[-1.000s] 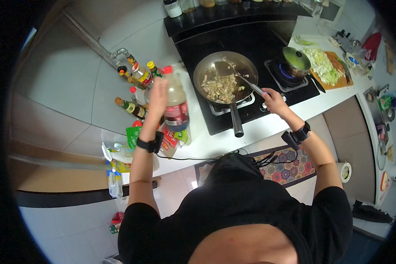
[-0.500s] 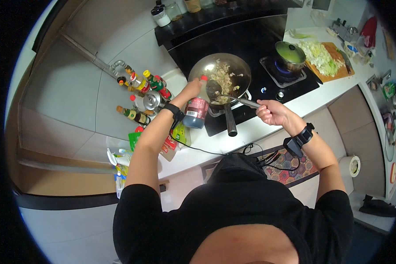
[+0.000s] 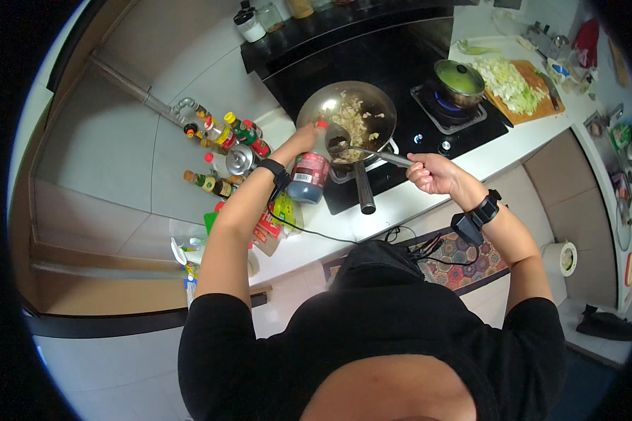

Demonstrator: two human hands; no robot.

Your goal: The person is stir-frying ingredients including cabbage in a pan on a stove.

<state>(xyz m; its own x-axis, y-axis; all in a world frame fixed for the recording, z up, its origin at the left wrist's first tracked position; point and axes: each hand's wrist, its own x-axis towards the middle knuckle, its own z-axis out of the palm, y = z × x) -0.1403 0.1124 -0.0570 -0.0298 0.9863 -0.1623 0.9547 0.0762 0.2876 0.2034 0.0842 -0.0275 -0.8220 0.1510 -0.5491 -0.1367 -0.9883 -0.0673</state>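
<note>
Bottle [image 3: 307,181] in left grip [image 3: 304,140] near wok's rim [image 3: 384,98], ladle [image 3: 383,157] in right grip [image 3: 432,174], grips apart

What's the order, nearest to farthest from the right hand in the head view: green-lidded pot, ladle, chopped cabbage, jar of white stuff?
1. Ladle: in the right hand.
2. Green-lidded pot: ahead, slightly right.
3. Chopped cabbage: ahead, farther right.
4. Jar of white stuff: far left, at the back.
</note>
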